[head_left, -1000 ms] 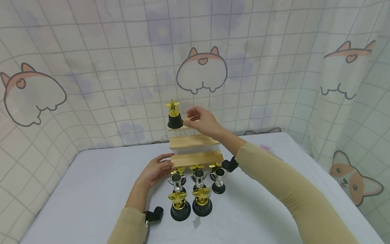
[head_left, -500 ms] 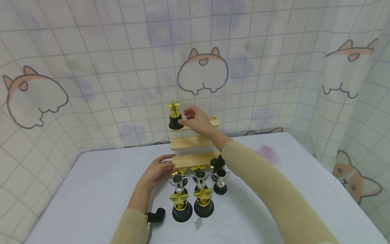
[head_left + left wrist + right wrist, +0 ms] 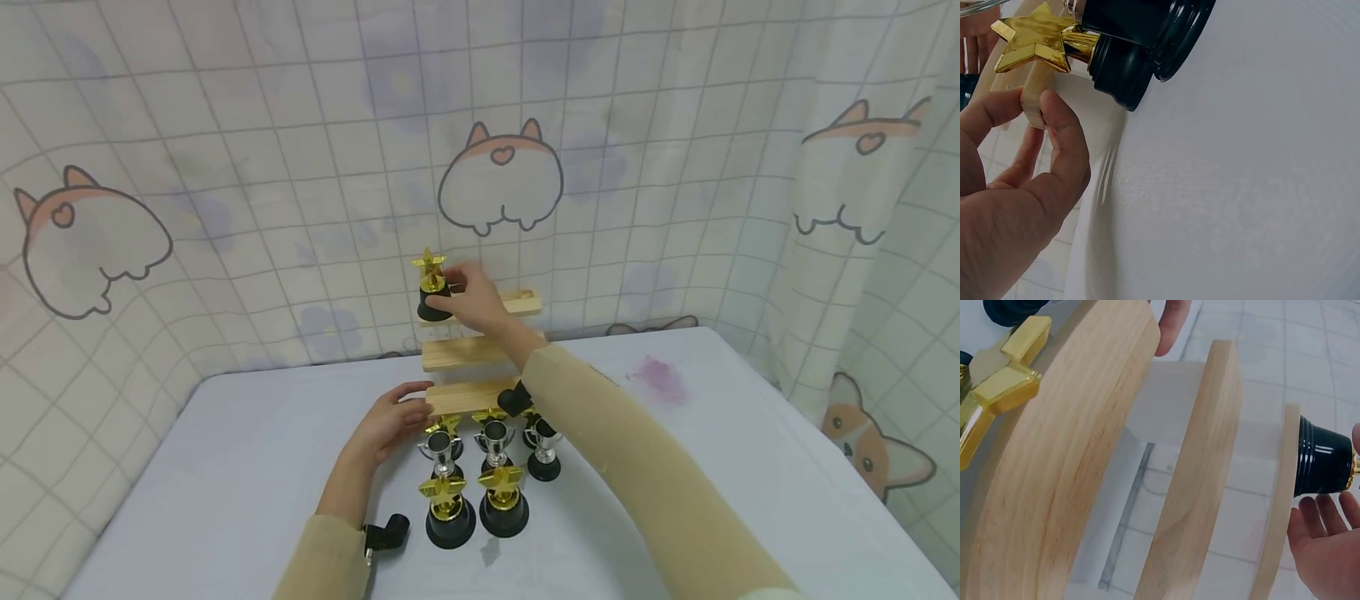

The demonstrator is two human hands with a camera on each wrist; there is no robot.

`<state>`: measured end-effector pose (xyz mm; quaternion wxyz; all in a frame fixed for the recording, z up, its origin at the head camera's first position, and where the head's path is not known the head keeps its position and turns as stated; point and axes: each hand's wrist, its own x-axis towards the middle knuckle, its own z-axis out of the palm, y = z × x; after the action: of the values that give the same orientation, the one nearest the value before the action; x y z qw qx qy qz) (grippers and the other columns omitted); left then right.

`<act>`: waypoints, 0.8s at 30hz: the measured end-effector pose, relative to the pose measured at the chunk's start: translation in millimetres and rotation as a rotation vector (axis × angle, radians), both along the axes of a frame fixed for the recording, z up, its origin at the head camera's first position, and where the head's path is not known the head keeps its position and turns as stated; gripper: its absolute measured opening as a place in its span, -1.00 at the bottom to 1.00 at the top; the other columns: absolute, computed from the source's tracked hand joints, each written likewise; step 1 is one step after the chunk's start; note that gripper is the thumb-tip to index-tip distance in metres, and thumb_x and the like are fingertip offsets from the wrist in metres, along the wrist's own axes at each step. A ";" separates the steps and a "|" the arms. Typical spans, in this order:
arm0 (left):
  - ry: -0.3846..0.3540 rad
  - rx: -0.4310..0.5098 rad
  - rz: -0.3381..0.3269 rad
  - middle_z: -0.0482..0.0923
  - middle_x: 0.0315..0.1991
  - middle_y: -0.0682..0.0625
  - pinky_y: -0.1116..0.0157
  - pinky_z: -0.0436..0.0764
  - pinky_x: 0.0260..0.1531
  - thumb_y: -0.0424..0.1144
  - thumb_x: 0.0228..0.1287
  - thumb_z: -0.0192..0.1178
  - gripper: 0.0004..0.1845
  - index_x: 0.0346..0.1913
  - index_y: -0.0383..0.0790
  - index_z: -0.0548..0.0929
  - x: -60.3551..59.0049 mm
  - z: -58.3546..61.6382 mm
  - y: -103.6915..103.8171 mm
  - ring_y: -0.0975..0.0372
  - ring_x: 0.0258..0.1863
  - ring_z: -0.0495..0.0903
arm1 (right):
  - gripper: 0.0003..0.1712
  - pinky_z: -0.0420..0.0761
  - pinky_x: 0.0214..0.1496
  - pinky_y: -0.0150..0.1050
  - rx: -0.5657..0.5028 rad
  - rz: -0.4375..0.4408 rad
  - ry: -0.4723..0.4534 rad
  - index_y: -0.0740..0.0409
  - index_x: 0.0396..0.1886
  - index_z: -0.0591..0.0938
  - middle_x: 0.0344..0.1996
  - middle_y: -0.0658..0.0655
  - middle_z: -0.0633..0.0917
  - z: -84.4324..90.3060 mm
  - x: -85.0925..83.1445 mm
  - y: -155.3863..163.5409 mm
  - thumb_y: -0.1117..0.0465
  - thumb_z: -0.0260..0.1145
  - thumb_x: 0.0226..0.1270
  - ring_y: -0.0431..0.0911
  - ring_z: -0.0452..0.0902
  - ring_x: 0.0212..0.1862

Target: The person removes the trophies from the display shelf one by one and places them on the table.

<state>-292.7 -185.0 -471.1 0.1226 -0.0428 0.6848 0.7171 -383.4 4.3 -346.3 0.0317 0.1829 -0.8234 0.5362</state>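
Note:
A gold star trophy (image 3: 432, 287) with a black base stands at the left end of the top wooden shelf (image 3: 1279, 506). My right hand (image 3: 475, 298) is around it from the right, thumb across the front of the base and fingers behind. In the right wrist view, the fingers of this hand (image 3: 1329, 544) lie right at the black base (image 3: 1325, 456). Low at the left, my left hand (image 3: 386, 423) holds the left end of the bottom wooden shelf (image 3: 468, 397). The left wrist view shows its thumb and fingers (image 3: 1063, 128) pinching the shelf end (image 3: 1035, 100).
In front of the shelves, silver cup trophies (image 3: 495, 437) and star trophies (image 3: 504, 500) stand in rows on the white table (image 3: 225, 467). A middle shelf (image 3: 461, 353) lies between the other two. A grid-patterned curtain (image 3: 300, 167) hangs behind.
My right hand has moved left from beside the top-shelf star trophy to close around its base. My left hand stays on the bottom shelf's end.

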 end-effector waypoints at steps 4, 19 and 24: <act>0.002 0.003 0.004 0.50 0.15 -0.32 0.27 0.72 -0.04 -0.43 0.36 0.22 -0.44 0.41 -0.31 0.45 0.7 -0.2 0.1 0.15 -0.15 0.68 | -0.39 0.61 0.21 -0.15 -0.049 0.004 -0.006 0.25 0.33 0.45 0.24 0.21 0.55 -0.7 1.2 -4.2 0.15 0.45 0.41 0.07 0.50 0.24; 0.005 0.005 0.004 0.53 0.14 -0.30 0.29 0.72 -0.06 -0.43 0.35 0.22 -0.43 0.42 -0.31 0.44 1.6 -1.5 1.1 0.16 -0.14 0.68 | -0.43 0.66 0.12 -0.21 -0.081 -0.032 -0.019 0.23 0.35 0.48 0.22 0.22 0.58 0.6 4.2 -5.6 0.19 0.42 0.44 0.05 0.53 0.20; 0.010 0.009 0.006 0.54 0.13 -0.30 0.29 0.72 -0.05 -0.44 0.35 0.22 -0.43 0.42 -0.31 0.44 1.4 -1.6 0.1 0.17 -0.14 0.69 | -0.41 0.65 0.14 -0.20 -0.070 -0.051 -0.015 0.21 0.37 0.46 0.24 0.19 0.57 3.1 5.4 1.0 0.16 0.41 0.45 0.03 0.51 0.22</act>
<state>-291.3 -184.9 -472.7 0.1170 -0.0406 0.6821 0.7207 -378.0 5.3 -343.2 0.0452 0.1566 -0.8089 0.5650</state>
